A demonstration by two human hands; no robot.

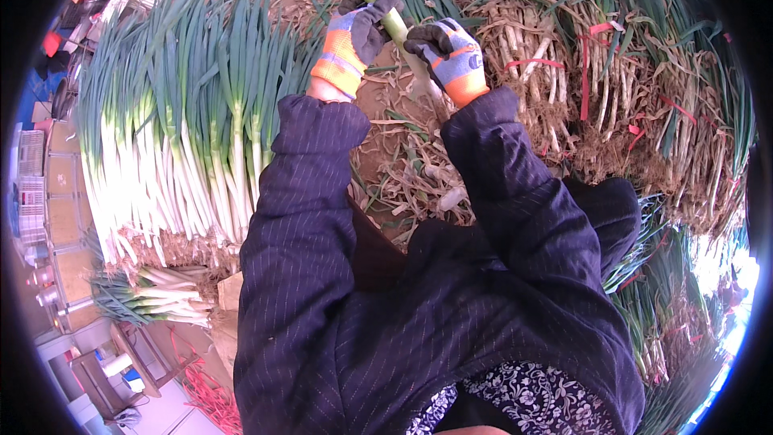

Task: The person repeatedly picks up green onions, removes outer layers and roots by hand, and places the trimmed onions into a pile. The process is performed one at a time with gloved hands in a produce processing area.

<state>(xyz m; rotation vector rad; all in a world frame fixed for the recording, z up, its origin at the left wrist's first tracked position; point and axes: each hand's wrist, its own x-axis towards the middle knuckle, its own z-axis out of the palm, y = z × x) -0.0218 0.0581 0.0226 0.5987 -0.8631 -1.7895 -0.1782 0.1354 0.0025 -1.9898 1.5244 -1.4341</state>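
A large green onion stalk [395,27] slants across the top middle, green leaves upward and pale shank running down to the right. My left hand [360,33], in a knit glove with a dark coated palm, is wrapped around it where the green turns pale. Lower down, my right hand [450,54], gloved alike, has its fingers curled against the right edge of the shank; whether they pinch an outer layer is hard to see. The shank's lower end is blurred beside the right wrist. Dry peeled leaves [432,175] litter the ground below my hands.
Cleaned green onions [181,157] lie in a thick row at left, roots towards me. Unpeeled bundles [604,72] with red ties fill the right side. A smaller pile [169,299] lies at lower left, near red ties [211,396] and a wooden stool [142,359].
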